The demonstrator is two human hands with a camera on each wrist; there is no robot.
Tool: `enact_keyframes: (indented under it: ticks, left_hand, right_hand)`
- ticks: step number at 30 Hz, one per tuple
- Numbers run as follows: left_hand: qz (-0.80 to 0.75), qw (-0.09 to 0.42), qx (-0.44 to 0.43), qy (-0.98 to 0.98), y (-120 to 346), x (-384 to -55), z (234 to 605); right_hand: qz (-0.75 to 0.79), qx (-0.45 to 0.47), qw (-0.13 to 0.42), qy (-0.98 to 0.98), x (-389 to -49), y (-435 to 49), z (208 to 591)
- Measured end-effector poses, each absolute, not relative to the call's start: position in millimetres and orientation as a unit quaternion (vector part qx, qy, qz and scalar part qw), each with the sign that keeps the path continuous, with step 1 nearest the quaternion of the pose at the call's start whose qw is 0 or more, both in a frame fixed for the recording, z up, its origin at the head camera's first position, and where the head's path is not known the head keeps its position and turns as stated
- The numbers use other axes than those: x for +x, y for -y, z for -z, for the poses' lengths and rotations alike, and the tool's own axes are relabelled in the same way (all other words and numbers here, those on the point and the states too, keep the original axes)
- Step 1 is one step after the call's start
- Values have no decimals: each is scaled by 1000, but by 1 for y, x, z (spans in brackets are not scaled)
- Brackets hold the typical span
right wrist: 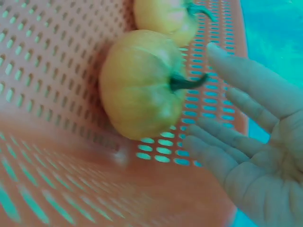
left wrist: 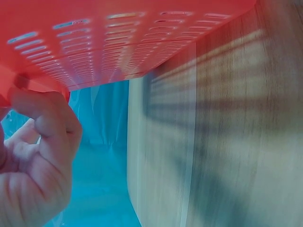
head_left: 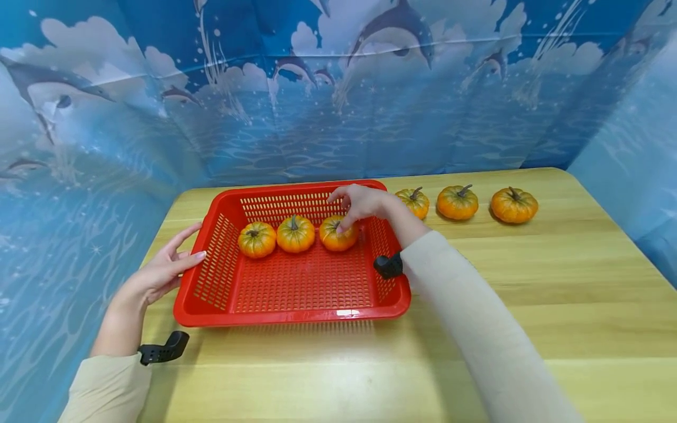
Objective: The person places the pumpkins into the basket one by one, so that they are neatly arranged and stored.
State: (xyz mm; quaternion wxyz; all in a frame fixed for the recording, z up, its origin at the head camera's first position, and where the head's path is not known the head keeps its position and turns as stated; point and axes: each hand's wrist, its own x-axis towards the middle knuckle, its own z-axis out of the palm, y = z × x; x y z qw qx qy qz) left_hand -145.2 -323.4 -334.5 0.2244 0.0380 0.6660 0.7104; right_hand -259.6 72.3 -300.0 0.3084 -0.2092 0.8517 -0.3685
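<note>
left hand [head_left: 166, 267] gripped the left rim of the basket [head_left: 291, 318], right hand [head_left: 359, 205], fingers spread, hung just off the rightmost of three pumpkins [head_left: 337, 241] toward its far side, bare floor nearer, right arm [head_left: 473, 323] crossed its right rim, three other pumpkins [head_left: 457, 203] near the table's [head_left: 560, 294] far edge

Red basket [head_left: 238, 319], orange-green pumpkins [head_left: 295, 236], blue dolphin-print backdrop [head_left: 317, 135]

No text, label, brand, number or sign can be read in the head view, nor in the left wrist or right wrist view.
</note>
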Motion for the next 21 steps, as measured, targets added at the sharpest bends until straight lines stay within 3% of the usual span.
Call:
enact_keyframes:
  ticks: [11, 21]
  left_hand:
    - [-702, 225, 33, -675, 320, -145, 337]
    - [-702, 224, 41, -674, 322, -143, 332]
  right_hand:
    - [469, -198, 250, -824, -262, -107, 265]
    - [501, -165, 188, -829, -252, -175, 247]
